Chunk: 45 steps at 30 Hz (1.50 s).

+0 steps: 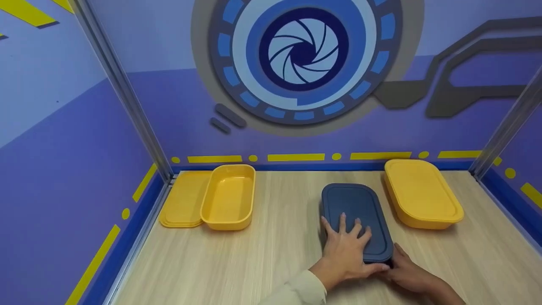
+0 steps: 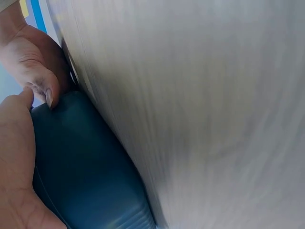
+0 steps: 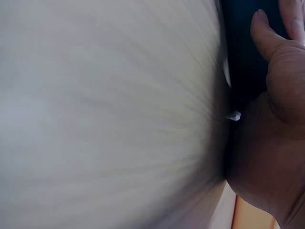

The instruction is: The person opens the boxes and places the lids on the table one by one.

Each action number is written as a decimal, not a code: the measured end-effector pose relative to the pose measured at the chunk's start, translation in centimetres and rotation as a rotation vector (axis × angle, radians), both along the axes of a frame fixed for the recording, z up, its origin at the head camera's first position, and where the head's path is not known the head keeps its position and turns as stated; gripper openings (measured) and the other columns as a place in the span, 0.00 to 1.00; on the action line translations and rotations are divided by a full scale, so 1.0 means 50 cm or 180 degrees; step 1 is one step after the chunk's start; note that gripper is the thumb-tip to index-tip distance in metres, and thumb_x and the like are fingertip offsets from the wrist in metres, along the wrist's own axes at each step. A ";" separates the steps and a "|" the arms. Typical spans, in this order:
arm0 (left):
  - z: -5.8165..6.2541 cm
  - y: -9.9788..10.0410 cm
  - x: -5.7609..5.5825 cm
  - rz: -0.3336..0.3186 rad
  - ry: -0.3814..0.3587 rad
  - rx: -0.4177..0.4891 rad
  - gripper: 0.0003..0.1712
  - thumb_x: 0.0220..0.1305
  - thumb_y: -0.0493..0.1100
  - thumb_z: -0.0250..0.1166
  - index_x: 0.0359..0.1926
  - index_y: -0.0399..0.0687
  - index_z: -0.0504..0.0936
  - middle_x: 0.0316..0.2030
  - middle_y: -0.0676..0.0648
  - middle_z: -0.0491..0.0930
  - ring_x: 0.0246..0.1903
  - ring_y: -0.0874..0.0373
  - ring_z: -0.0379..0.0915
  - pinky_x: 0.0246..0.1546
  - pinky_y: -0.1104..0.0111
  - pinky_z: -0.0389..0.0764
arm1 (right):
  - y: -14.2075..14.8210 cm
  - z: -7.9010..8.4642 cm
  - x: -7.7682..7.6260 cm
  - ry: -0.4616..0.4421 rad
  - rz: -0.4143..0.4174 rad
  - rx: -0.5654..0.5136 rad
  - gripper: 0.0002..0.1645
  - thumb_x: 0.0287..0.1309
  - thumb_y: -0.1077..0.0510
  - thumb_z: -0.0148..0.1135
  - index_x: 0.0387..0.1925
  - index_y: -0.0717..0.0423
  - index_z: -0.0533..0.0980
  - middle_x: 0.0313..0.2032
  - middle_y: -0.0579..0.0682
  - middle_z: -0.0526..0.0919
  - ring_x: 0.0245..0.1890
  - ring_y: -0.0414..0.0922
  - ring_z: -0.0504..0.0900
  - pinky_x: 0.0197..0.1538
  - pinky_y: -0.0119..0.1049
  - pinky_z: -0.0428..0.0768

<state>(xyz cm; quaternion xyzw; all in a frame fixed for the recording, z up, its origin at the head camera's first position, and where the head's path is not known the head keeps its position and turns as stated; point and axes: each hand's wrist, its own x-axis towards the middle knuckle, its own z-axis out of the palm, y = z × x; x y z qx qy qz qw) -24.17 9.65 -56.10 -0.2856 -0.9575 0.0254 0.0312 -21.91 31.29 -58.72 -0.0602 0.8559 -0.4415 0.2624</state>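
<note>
A dark blue lidded lunch box (image 1: 353,207) lies lengthwise on the table, right of the middle. My left hand (image 1: 345,250) rests on its lid with fingers spread, the thumb reaching to the near edge. At the near right corner my right hand (image 1: 408,271) grips the box low down. In the left wrist view, the right thumb (image 2: 51,90) presses on the end of the lunch box (image 2: 86,162). The right wrist view shows the right hand (image 3: 281,109) close to the table, its other fingers hidden under the box.
A yellow lidded box (image 1: 423,192) stands just right of the blue one. Toward the left, an open yellow box (image 1: 230,199) sits beside a yellow lid (image 1: 184,201) lying flat. The printed back wall (image 1: 169,106) and side panels with metal posts (image 1: 123,84) border the wooden table (image 1: 279,237).
</note>
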 end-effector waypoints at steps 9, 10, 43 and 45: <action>0.001 0.004 0.000 0.0034 0.0026 -0.0124 0.59 0.56 0.95 0.26 0.82 0.80 0.57 0.83 0.57 0.62 0.83 0.38 0.55 0.67 0.21 0.63 | 0.000 -0.003 -0.003 -0.0074 -0.0035 0.0086 0.70 0.69 0.44 0.69 0.86 0.51 0.27 0.85 0.66 0.25 0.82 0.72 0.19 0.73 0.82 0.24; 0.001 0.004 0.000 0.0032 0.0028 -0.0117 0.59 0.56 0.96 0.27 0.82 0.80 0.57 0.82 0.57 0.62 0.83 0.38 0.56 0.67 0.21 0.63 | 0.000 -0.002 -0.003 -0.0079 -0.0044 0.0067 0.70 0.69 0.45 0.69 0.87 0.50 0.27 0.86 0.65 0.25 0.82 0.71 0.20 0.73 0.82 0.25; 0.002 0.001 -0.002 0.0093 -0.0082 -0.0015 0.59 0.55 0.96 0.28 0.82 0.82 0.57 0.83 0.58 0.62 0.84 0.39 0.55 0.69 0.22 0.61 | -0.001 -0.005 -0.003 -0.0051 -0.0041 -0.0035 0.70 0.70 0.42 0.69 0.87 0.49 0.27 0.86 0.63 0.27 0.83 0.70 0.21 0.73 0.83 0.26; 0.003 0.002 -0.002 0.0097 -0.0094 -0.0004 0.59 0.55 0.96 0.28 0.82 0.82 0.57 0.83 0.58 0.62 0.84 0.39 0.54 0.70 0.22 0.61 | 0.001 -0.005 -0.003 -0.0039 -0.0034 -0.0016 0.69 0.70 0.42 0.68 0.87 0.49 0.27 0.86 0.64 0.27 0.82 0.71 0.20 0.73 0.83 0.26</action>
